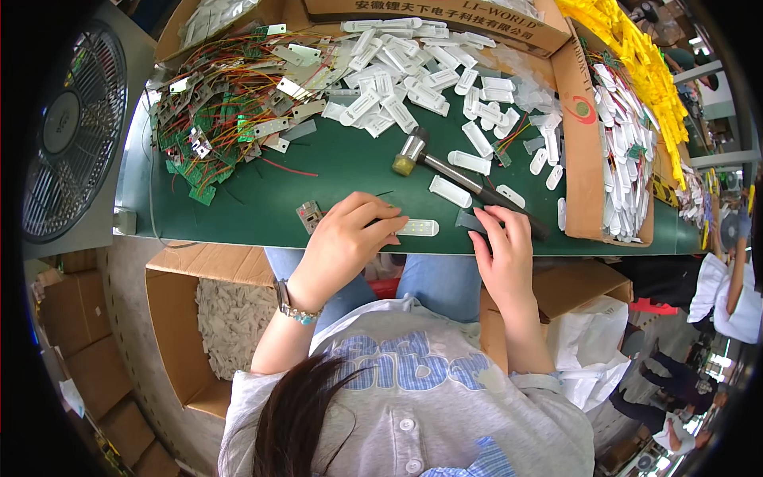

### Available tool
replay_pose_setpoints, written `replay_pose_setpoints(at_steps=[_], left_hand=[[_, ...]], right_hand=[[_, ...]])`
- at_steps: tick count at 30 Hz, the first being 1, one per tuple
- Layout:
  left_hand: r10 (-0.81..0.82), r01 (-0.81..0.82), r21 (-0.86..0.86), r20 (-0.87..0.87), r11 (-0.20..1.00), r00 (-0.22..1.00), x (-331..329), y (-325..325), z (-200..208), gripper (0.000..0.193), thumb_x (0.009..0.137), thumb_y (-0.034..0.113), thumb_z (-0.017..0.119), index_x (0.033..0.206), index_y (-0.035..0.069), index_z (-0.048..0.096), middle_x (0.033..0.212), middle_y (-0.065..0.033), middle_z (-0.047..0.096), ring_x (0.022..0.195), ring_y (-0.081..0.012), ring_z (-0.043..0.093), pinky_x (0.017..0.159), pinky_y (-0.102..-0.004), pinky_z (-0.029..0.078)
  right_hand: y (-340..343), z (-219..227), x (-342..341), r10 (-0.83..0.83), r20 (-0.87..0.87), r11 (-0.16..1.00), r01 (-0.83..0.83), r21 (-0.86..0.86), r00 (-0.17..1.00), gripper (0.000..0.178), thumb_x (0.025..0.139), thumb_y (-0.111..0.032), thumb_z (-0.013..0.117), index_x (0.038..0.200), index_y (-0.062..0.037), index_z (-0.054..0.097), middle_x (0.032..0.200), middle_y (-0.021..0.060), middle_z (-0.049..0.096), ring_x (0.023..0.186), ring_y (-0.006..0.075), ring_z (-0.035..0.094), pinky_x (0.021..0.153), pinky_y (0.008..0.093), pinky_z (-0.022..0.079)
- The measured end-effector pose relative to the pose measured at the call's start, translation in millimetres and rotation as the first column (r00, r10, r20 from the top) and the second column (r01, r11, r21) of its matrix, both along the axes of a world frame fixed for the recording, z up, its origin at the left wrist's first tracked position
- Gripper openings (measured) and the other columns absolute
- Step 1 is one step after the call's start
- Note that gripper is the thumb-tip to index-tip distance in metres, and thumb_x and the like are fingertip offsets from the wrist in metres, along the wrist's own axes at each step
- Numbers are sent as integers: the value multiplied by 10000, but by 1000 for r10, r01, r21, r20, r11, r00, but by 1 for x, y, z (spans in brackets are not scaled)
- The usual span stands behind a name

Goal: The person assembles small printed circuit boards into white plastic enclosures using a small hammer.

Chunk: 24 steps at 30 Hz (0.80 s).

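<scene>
My left hand (354,230) is closed, its fingertips at the left end of a narrow white lamp piece (421,227) with small yellowish dots. That piece lies near the table's front edge. My right hand (506,242) pinches a small dark grey flat piece (469,222) between thumb and fingers. A hammer (477,187) with a yellowish head lies slanted behind my right hand, its handle running past the fingers. One white oblong cover (450,191) rests between the two hands, a little farther back. Just left of my left hand sits a small metal-and-circuit-board part (309,215).
A tangled heap of wired green circuit boards (214,119) covers the table's left. White covers (389,79) pile up at the back. A cardboard box (608,159) of white parts stands right. Below the table is a box of pale pieces (234,326); a fan (67,119) stands left.
</scene>
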<state>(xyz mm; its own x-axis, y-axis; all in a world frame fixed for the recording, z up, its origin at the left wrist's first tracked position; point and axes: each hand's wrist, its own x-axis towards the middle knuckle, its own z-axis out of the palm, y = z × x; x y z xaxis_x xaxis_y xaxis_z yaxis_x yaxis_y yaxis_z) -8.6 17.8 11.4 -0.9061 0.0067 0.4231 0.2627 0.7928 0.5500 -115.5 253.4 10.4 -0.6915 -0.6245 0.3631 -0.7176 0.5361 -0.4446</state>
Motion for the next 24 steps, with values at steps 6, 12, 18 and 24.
replay_pose_setpoints(at_steps=[6, 12, 18, 24], left_hand=[[54, -58, 60, 74, 997, 996, 1, 1, 5, 429, 703, 95, 793, 1108, 44, 662, 972, -71, 684, 962, -274, 630, 823, -386, 533], [49, -53, 75, 62, 996, 997, 1, 0, 1, 454, 699, 108, 798, 1123, 41, 654, 988, -71, 693, 963, -271, 631, 822, -386, 534], [47, -52, 80, 57, 995, 997, 1, -1, 0, 471, 689, 130, 803, 1125, 37, 652, 991, -70, 696, 960, -274, 632, 818, -389, 534], [42, -46, 63, 63, 997, 997, 2, -1, 2, 451, 683, 125, 784, 1107, 45, 654, 974, -82, 677, 958, -270, 624, 824, -385, 536]], right_hand=[[5, -7, -3, 111, -163, 994, -113, -1, 980, 386, 714, 47, 694, 1083, -63, 724, 1060, 56, 658, 931, 266, 621, 796, 394, 481], [-24, 3, 9, 275, -125, 942, -294, -162, 953, 372, 699, 49, 683, 1048, -69, 731, 1044, 44, 660, 907, 252, 630, 764, 387, 482], [-50, 3, 11, 372, -111, 919, -383, -96, 922, 314, 723, -48, 675, 1030, -83, 736, 1044, 42, 655, 937, 232, 625, 787, 380, 489], [-52, -4, 13, 371, -107, 924, -378, -52, 922, 288, 742, -80, 675, 1024, -74, 735, 1033, 39, 641, 941, 230, 613, 799, 379, 497]])
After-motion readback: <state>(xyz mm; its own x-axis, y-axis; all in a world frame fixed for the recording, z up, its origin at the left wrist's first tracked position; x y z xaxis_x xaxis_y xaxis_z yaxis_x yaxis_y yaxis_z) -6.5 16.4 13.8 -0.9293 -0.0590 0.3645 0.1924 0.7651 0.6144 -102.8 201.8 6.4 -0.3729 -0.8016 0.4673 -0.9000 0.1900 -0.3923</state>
